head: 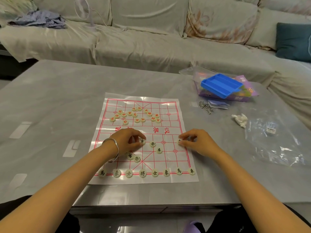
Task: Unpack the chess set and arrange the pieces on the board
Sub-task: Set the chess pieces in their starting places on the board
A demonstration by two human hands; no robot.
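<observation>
I find my left hand (127, 142) pinching a black piece (142, 141) on the near half of the board (184, 175). My right hand (193, 140) pinches a second piece (179, 141) near the board's right edge, its face mostly hidden. Two loose black pieces (152, 144) lie between the hands, nearer the left; the unsorted red pieces (134, 114) lie clustered on the far half, beyond both hands.

Soft, even indoor light, rather dim; shadows faint, soft-edged; pale reflected patches on glossy counter (50, 98) at left; sheen streaks across far end of board (173, 125); glints on plastic bag (276, 148); wide-angle bend at edges, sofa (134, 39) curved; fan (82, 9) smeared, bg soft; whole pic slightly fuzzy.
</observation>
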